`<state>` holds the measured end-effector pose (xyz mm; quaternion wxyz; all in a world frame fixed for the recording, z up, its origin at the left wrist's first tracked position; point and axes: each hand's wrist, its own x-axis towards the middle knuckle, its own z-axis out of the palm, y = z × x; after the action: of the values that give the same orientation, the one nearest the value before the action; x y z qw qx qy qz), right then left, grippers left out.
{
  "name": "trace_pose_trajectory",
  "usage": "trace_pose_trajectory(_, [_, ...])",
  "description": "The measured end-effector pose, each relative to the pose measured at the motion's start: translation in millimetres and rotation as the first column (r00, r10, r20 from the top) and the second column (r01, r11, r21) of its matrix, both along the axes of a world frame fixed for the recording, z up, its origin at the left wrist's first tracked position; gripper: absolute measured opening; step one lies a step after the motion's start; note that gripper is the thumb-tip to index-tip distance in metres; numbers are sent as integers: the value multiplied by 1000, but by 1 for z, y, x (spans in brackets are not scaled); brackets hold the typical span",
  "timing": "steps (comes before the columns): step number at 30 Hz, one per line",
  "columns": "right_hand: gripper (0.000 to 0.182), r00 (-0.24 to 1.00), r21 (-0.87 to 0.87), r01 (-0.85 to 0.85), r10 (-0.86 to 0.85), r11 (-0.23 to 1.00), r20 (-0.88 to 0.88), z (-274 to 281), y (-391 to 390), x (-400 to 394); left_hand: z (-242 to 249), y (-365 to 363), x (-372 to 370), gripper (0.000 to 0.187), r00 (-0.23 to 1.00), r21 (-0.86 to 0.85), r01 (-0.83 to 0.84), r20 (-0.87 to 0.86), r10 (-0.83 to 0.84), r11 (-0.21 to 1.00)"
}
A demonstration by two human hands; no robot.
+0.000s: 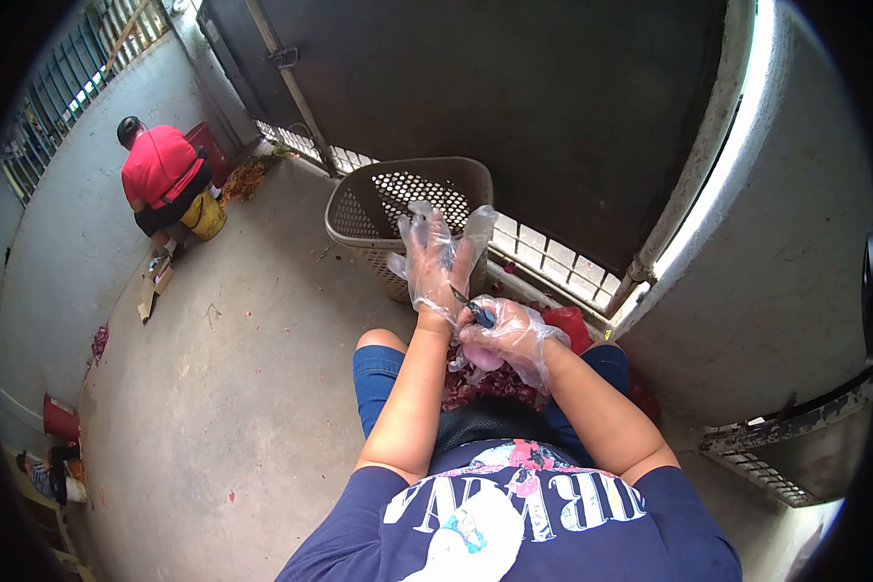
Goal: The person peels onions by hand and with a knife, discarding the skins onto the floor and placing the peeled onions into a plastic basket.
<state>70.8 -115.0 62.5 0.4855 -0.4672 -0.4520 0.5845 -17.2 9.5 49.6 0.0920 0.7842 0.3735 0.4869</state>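
Observation:
My left hand (436, 262), in a clear plastic glove, reaches forward with fingers spread over the near rim of a brown plastic basket (359, 238). Nothing shows in its fingers. Closer to my body, my gloved right hand (514, 335) is closed around a small knife (482, 315) with a blue handle. Its short dark blade points up and left, close to my left wrist. Just under the right hand shows a smooth pink-purple onion (482, 358). Between my knees lies a heap of red-purple onion skins (495, 386), partly covered by the right hand and forearm.
Behind the basket stands a dark metal gate (514, 97). A red plastic bag (569, 328) lies by my right knee. At left, a person in a red shirt (163, 165) sits on a yellow bucket (205, 215) near a cardboard box (153, 288). Another person (44, 477) is at far left.

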Motion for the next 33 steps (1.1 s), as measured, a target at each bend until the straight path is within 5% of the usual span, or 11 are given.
trace_pose_trajectory(1, [14,998,26,27,-28,999,50,-3,1,0,-6,3,3,64,995,-138,89,59,-81,986])
trace_pose_trajectory(3, [16,999,-52,25,-27,998,-36,1,-2,-2,-26,17,3,73,982,-40,111,-150,-116,993])
trace_pose_trajectory(4, [17,998,-62,7,-11,998,-69,2,-4,-1,-14,4,4,70,903,-389,402,320,-288,829])
trace_pose_trajectory(5, [17,995,-73,-14,6,997,-105,2,-6,-1,-2,-8,3,68,642,-497,721,741,-197,483])
trace_pose_trajectory(6, [19,992,-121,4,-19,993,-128,12,-13,2,19,-17,-10,84,480,-466,873,873,-83,142])
trace_pose_trajectory(9, [32,969,-137,185,-204,973,-138,27,-22,35,18,-11,-35,93,227,-256,916,965,-129,-310])
trace_pose_trajectory(12, [49,974,-79,183,-191,980,-118,24,-9,83,12,-17,-45,100,203,-250,791,968,-146,-558])
trace_pose_trajectory(18, [40,941,-183,-7,68,983,330,68,1,86,5,-32,-34,102,294,-340,669,938,-184,-661])
trace_pose_trajectory(24, [24,939,-153,-21,72,988,336,29,17,101,0,-29,-45,101,304,-387,623,921,-245,-680])
trace_pose_trajectory(29, [29,980,-130,89,-63,988,190,3,14,115,-4,-31,-59,96,220,-133,702,975,35,-700])
trace_pose_trajectory(33, [42,978,-214,-137,167,967,128,15,3,101,-9,-33,-55,96,238,-141,706,970,45,-694])
